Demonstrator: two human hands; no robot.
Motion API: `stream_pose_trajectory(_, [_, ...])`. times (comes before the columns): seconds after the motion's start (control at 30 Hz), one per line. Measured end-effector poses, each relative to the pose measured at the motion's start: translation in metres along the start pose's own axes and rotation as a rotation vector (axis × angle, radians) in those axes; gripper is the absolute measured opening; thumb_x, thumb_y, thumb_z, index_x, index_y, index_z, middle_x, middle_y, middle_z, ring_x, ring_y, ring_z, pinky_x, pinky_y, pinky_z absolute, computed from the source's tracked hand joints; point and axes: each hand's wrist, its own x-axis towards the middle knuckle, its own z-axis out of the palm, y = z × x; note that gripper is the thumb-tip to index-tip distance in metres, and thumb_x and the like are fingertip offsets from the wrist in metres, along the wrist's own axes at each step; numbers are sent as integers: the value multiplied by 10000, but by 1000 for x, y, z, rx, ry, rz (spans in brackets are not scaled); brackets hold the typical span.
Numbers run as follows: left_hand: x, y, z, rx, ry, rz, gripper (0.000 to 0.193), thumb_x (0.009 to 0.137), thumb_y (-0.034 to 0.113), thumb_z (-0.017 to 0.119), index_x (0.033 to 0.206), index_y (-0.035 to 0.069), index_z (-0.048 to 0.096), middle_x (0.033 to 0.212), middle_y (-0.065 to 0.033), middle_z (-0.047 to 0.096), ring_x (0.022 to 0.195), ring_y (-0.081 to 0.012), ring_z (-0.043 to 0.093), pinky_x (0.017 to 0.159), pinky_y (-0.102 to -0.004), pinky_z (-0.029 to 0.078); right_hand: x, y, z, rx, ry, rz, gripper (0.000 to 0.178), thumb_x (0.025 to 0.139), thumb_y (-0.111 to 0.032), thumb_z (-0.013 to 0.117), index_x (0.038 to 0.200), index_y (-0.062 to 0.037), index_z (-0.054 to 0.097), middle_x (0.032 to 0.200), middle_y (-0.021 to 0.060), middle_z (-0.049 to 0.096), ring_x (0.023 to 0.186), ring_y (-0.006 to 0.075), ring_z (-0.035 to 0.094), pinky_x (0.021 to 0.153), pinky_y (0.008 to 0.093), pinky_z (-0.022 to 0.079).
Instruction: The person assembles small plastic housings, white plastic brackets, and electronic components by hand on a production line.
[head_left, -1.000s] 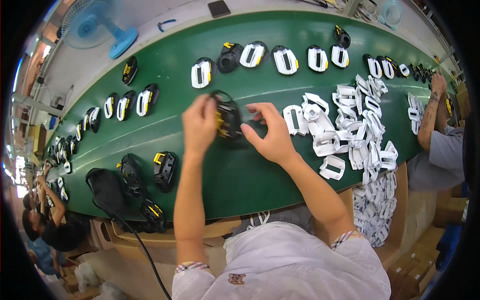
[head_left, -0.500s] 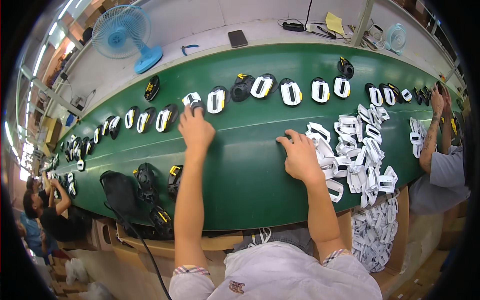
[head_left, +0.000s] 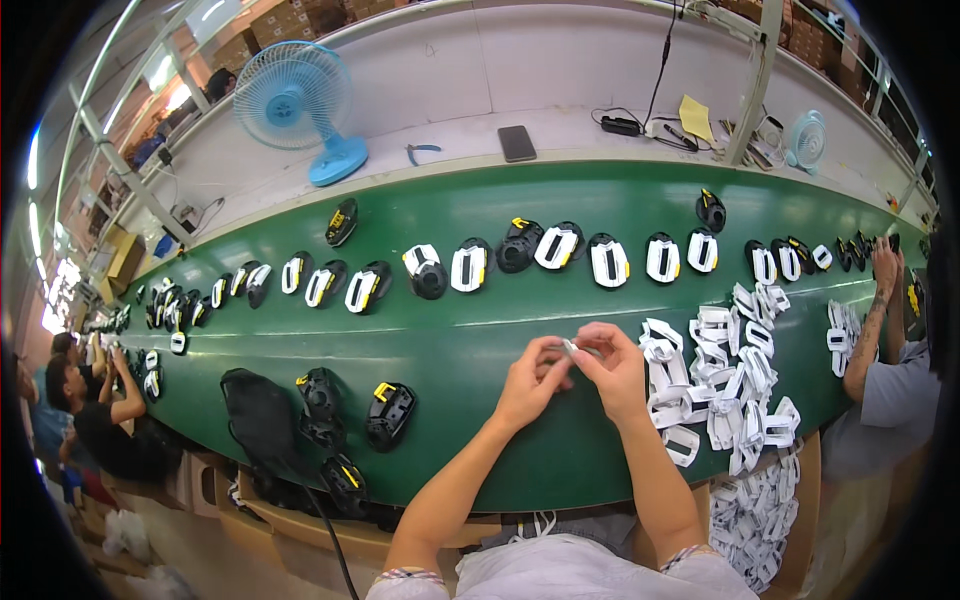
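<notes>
My left hand (head_left: pixel 535 378) and my right hand (head_left: pixel 612 370) meet over the middle of the green table, fingertips pinched together. Between them shows a small whitish piece (head_left: pixel 570 346), too small and covered to name. Ahead of them runs a row of black oval housings, several with white oval frames on top, such as this white frame (head_left: pixel 609 262) with a yellow tab. To the left in that row, one white frame (head_left: pixel 420 259) lies askew on its black housing (head_left: pixel 430 282). Beside my right hand is a heap of loose white frames (head_left: pixel 718 375).
Black housings with yellow parts (head_left: pixel 389 415) and a black bag-like item (head_left: pixel 258 415) with a cord lie at left. A box of white frames (head_left: pixel 752 530) stands below the table edge. Fan (head_left: pixel 290 105), pliers (head_left: pixel 422 150) and phone (head_left: pixel 517 143) sit on the shelf. Co-workers are at both sides.
My left hand has left the askew frame in the row and come back to my right hand. Both now pinch a small whitish piece. The whole view has shifted.
</notes>
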Motion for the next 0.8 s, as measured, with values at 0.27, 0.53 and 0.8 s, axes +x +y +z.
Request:
stream_pose_trajectory(0.27, [1, -9, -12, 37, -20, 137, 198, 941, 183, 531, 1042, 14, 554, 820, -11, 607, 759, -82, 563, 666, -221, 452, -1, 17, 6, 56, 51, 168, 202, 850, -15, 607, 1045, 7, 558, 964, 61, 601, 892, 128, 576, 819, 267, 452])
stream_pose_trajectory(0.53, [10, 2, -19, -63, 142, 171, 257, 988, 218, 403, 816, 45, 484, 590, 11, 462, 524, -49, 398, 491, -219, 331, 1, 22, 17, -185, -157, 289, 182, 935, -178, 549, 947, 2, 575, 777, -5, 607, 666, 44, 522, 570, 207, 404])
stream_pose_trajectory(0.8, [1, -2, 5, 318, 228, 291, 288, 950, 164, 455, 712, 3, 437, 539, -72, 461, 492, -118, 437, 460, -303, 354, -10, 38, 17, -350, 16, 22, 219, 924, -170, 532, 791, 0, 571, 581, 43, 518, 534, 73, 445, 482, 247, 355])
